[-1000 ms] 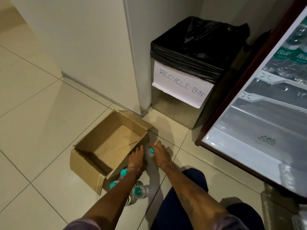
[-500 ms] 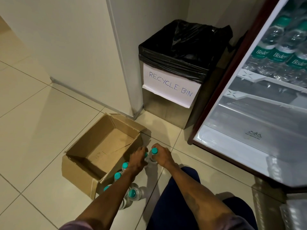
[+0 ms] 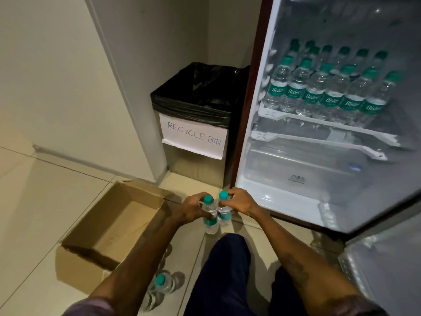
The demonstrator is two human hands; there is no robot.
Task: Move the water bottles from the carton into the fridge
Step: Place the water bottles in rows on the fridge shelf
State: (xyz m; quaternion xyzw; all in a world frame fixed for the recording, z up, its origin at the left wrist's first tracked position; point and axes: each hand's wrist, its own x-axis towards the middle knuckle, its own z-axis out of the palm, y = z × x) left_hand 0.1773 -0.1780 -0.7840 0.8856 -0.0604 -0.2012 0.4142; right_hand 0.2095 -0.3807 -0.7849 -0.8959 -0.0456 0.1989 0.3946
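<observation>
Fingers of the left hand [image 3: 190,208] curl round the neck of one water bottle [image 3: 210,222]. The right hand [image 3: 242,201] grips a second bottle [image 3: 225,217] the same way, and both hands are clamped tight. The two bottles touch each other, upright, teal caps up, held above the tiled floor [image 3: 45,190]. They sit between the carton [image 3: 77,265] and the open fridge [image 3: 273,197], just in front of its bottom lip. The carton is on the floor to the left, flaps open, with no bottles visible inside. More bottles [image 3: 163,282] lie on the floor beside its near corner: one cap shows and at least one more body below it, but the left forearm covers the rest, so I cannot count them. A fridge shelf [image 3: 330,123] holds a front row of six labelled bottles [image 3: 319,92] and a second row behind, whose number is unclear. One bin [image 3: 196,172] with a black liner and a paper sign [image 3: 193,137] reading RECYCLE BIN stands just beside the fridge's left side, against the wall. A dark trouser knee [image 3: 227,258] is under the hands. The fridge door [image 3: 387,270] hangs open at lower right.
</observation>
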